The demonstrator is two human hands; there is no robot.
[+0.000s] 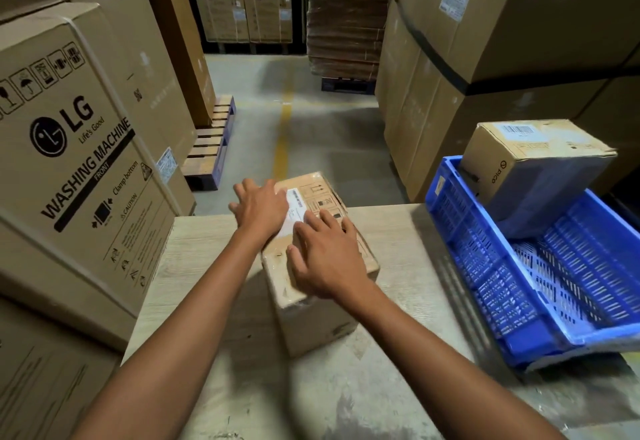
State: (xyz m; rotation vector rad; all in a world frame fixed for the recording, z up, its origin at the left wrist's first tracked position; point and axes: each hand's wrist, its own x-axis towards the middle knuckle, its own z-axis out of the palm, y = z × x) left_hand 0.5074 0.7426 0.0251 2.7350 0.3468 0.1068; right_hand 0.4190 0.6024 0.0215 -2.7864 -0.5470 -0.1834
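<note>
left grip point(260, 207) and right grip point(325, 261) lie flat, released, on the box point(323, 194); overhanging the surface point(207, 266), it could tip off.

There are two hands, a left hand point(261, 209) and a right hand point(327, 259); two small boxes, a near box point(311, 315) and a far box point(540, 162); one blue crate point(485, 266); one tabletop point(398, 387); one wooden pallet point(211, 149); and many big cartons point(86, 149).

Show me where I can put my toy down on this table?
Widest bare patch: the table left of the small box, toward the washing machine carton. A narrower strip lies between that box and the blue crate. Crowded: the middle, where the left hand and right hand rest on the box, and the right side, taken by the crate.
</note>
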